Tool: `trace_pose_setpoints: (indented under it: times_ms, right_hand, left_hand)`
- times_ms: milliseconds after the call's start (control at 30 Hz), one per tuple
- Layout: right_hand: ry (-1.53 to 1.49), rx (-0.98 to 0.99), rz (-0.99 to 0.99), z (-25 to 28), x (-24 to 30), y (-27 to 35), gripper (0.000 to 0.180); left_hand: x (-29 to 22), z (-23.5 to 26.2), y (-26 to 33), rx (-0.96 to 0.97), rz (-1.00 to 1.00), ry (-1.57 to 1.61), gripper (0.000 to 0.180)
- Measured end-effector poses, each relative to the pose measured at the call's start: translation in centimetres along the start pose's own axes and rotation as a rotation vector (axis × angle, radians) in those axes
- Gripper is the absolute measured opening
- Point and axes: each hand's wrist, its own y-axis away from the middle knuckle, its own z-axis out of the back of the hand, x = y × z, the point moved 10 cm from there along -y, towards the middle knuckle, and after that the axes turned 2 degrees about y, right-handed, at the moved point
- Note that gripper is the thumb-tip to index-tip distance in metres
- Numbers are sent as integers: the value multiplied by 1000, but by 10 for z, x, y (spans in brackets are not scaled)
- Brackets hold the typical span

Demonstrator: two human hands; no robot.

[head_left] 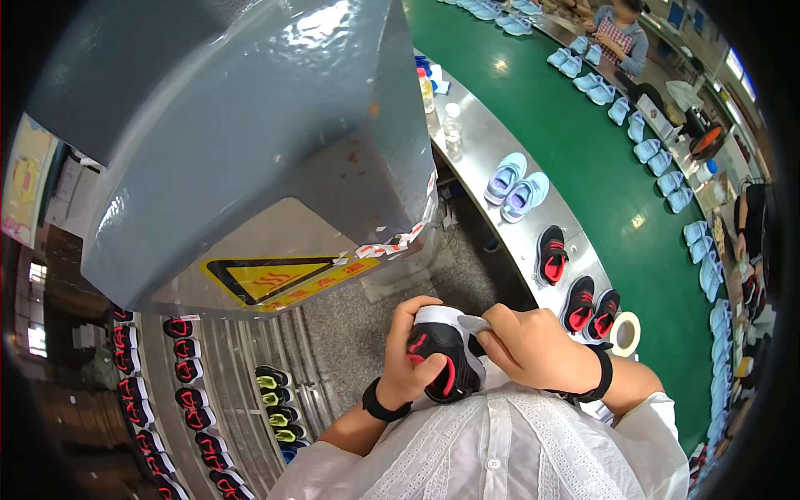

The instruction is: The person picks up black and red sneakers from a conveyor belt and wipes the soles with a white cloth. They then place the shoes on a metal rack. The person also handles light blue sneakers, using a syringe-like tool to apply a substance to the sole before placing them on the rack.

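In front of my white shirt, my left hand (pixel 408 354) is wrapped round a small black shoe (pixel 442 346) with red trim and a white sole. The toe points away from me, and my thumb presses near the red-edged opening. My right hand (pixel 527 346) is closed at the shoe's right front side. Between its fingers is a small, flat, pale grey piece (pixel 472 323) touching the white sole edge. Whether this piece is a tool or a strip of film, I cannot tell. My right fingers partly hide the shoe's right side.
A large grey machine (pixel 275 150) with a yellow warning label fills the upper left. Along the steel ledge (pixel 492 137) stand bottles, light-blue shoes (pixel 517 187), black-red shoes (pixel 579 304) and a tape roll (pixel 625 333). Shoe racks (pixel 242 367) stand left; beyond the green belt (pixel 575 158) are people.
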Motion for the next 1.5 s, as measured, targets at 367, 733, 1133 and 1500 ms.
trace_pose_setpoints:
  times_ms: [367,733,1133,1500]
  right_hand:
    - [231,7,151,12,14,-11,20]
    - [33,67,45,0,-22,-8,20]
    - [-459,-121,-567,-18,-152,83,34]
    - [-1317,-1059,-644,-10,-274,184,50]
  left_hand:
    - [-4,-6,-6,68,15,-99,66]
    - [9,-11,-24,155,-5,-125,67]
    - [46,-31,-86,-60,-87,-26,78]
    - [161,-193,-111,484,155,378,24]
